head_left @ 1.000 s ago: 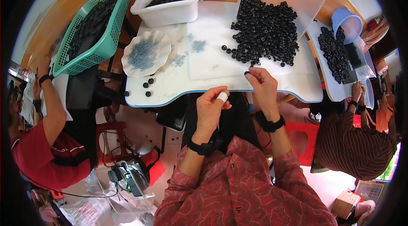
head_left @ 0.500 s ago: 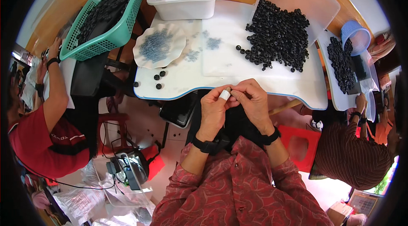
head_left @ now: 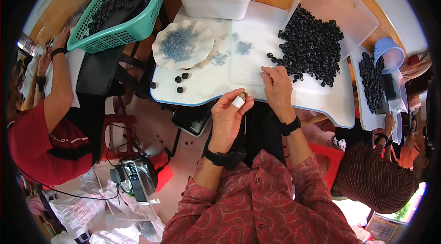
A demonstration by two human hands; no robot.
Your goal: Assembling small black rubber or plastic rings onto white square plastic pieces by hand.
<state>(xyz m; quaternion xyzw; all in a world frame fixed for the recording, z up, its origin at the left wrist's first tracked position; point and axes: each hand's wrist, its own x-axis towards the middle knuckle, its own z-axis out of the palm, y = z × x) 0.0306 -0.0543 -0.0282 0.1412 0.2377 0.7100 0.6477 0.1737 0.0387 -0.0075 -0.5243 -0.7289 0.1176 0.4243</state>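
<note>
My left hand (head_left: 226, 122) is held just off the near edge of the table, its thumb and fingers curled together. A white band (head_left: 238, 102) wraps one finger there; anything pinched at the tips is too small to make out. Over the tabletop, my right hand (head_left: 279, 90) has its fingers bent and pressed together, and what they may hold is hidden. It is nearest to a heap of small black ring-shaped parts (head_left: 310, 44). To the left, a white scalloped plate (head_left: 207, 51) bears many tiny bluish clear pieces (head_left: 178, 44).
A white tub (head_left: 216, 5) of black parts stands at the back, with a green basket (head_left: 138, 33) to its left. A clear bin (head_left: 342, 5) lies tipped behind the heap. Loose black parts (head_left: 178, 79) dot the left edge. People sit at both sides.
My right hand has parted from the left and moved forward over the table toward the black heap. My left hand stays near the table edge. The view has shifted slightly.
</note>
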